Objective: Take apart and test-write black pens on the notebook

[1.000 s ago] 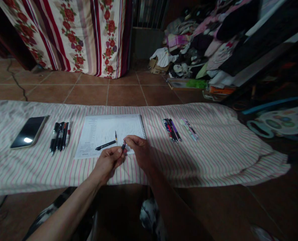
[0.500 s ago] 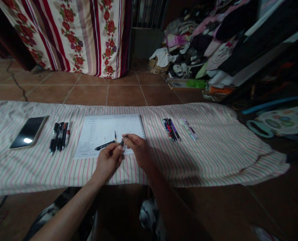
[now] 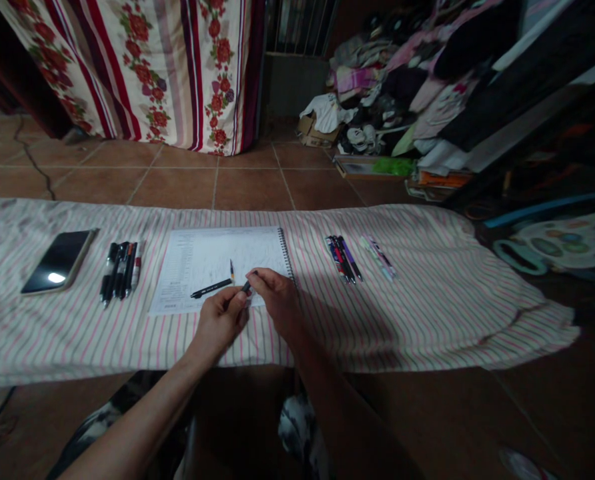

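Over the near edge of a spiral notebook (image 3: 227, 241), my left hand (image 3: 220, 321) and my right hand (image 3: 277, 299) meet, both closed on one short dark pen part (image 3: 247, 287). Fingers cover much of that part, so its exact shape is hidden. Just left of the fingertips, a black pen barrel (image 3: 211, 289) lies slantwise on the page. A thin piece with a dark point and a yellowish section (image 3: 232, 269), looking like a pen refill tip, rests above the hands on the paper.
Left of the notebook lie several dark pens (image 3: 120, 273) and a phone (image 3: 58, 262). To its right are several pens (image 3: 344, 259) and some pastel pens (image 3: 379, 256). A striped cloth (image 3: 437, 300) covers the table. Beyond, clothes (image 3: 377, 80) are heaped on the floor.
The hands stay together over the notebook, with only slight shifts of the fingers around the dark pen part. The things on the table lie as before.
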`<state>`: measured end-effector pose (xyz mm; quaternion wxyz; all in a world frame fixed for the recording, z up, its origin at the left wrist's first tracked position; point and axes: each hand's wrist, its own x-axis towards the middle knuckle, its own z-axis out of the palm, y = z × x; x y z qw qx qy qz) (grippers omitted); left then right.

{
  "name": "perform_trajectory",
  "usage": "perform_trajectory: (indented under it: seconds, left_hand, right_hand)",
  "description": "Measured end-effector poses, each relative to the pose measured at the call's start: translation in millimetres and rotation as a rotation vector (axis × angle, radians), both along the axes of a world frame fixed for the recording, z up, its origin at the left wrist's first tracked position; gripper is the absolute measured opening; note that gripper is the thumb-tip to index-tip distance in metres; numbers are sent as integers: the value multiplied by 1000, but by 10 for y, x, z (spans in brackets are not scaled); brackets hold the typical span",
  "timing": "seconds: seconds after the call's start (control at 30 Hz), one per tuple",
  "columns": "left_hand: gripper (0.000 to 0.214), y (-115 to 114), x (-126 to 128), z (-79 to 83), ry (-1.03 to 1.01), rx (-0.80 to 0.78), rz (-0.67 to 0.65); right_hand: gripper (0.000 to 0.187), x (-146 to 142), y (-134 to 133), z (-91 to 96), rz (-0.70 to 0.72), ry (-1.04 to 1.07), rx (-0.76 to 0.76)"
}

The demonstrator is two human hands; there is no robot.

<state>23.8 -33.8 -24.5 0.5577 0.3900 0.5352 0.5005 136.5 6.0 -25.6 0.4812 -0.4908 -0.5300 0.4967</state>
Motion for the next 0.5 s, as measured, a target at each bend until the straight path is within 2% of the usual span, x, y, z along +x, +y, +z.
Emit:
perform_trajectory:
  seconds: [0.1, 0.33, 0.43, 0.5]
  left_hand:
    - [21, -4, 17, 74, -330, -133, -63]
    - [12, -15, -70, 151, -768, -365, -266]
    - [11, -29, -75, 129, -889, -405, -315]
    - [12, -36, -54, 121, -859, -393, -298]
  right_hand:
    - [18, 28, -9, 21, 7, 21, -5]
    - [13, 98, -30, 58, 77, 137, -10]
    - [14, 108, -20, 26, 96, 188, -4]
    - [15, 108, -7, 1, 100, 208, -12]
